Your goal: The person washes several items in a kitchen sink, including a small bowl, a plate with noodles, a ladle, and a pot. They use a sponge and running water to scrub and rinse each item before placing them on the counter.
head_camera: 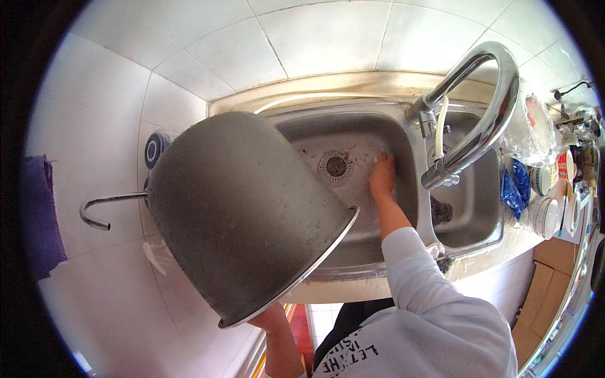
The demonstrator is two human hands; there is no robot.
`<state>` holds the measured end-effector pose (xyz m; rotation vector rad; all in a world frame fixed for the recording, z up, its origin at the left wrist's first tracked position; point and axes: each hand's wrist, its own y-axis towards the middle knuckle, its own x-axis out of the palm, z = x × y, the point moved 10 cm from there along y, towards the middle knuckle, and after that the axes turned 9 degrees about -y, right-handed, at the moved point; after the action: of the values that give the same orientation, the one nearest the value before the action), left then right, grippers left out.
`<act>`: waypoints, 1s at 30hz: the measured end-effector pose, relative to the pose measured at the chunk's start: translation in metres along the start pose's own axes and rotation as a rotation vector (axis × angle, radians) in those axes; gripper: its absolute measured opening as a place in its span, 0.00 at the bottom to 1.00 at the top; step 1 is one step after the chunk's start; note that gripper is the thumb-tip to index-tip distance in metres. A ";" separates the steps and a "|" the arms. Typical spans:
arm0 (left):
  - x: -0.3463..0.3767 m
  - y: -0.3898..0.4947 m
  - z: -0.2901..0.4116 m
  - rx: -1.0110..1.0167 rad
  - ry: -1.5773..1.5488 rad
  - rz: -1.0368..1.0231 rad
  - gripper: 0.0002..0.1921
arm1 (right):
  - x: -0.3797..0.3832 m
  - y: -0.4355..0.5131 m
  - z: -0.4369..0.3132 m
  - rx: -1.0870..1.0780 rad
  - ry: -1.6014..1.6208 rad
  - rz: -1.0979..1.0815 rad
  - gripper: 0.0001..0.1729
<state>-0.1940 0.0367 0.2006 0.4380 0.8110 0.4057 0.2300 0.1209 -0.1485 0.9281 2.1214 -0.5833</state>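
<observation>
A large dark grey metal pot (246,208), like a rice cooker's inner pot, is tipped on its side over the left part of the sink, with water drops on its outer wall. My left hand (270,317) grips it at the lower rim, the fingers hidden behind the pot. The pot's mouth faces down and right, so its inside is out of sight. Down in the left basin of the steel sink (359,245), my right hand (384,177) reaches to the floor beside the drain strainer (336,166). Small dark food bits lie around the strainer. The right fingertips are blurred.
A chrome gooseneck faucet (508,94) arches over the right basin (477,208), where a dark scrubber (440,210) lies. Plastic bags (529,132), blue packets (515,189) and white bowls (546,217) crowd the right counter. A metal hook (94,208) projects at the left wall.
</observation>
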 end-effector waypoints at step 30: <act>-0.016 -0.014 -0.076 -0.566 -0.523 0.348 0.18 | 0.069 0.004 -0.136 -0.444 0.159 -0.114 0.13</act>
<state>-0.2599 0.0337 0.1569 0.1351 0.0887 0.7779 0.1403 0.2409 -0.1171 0.6219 2.3243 -0.0803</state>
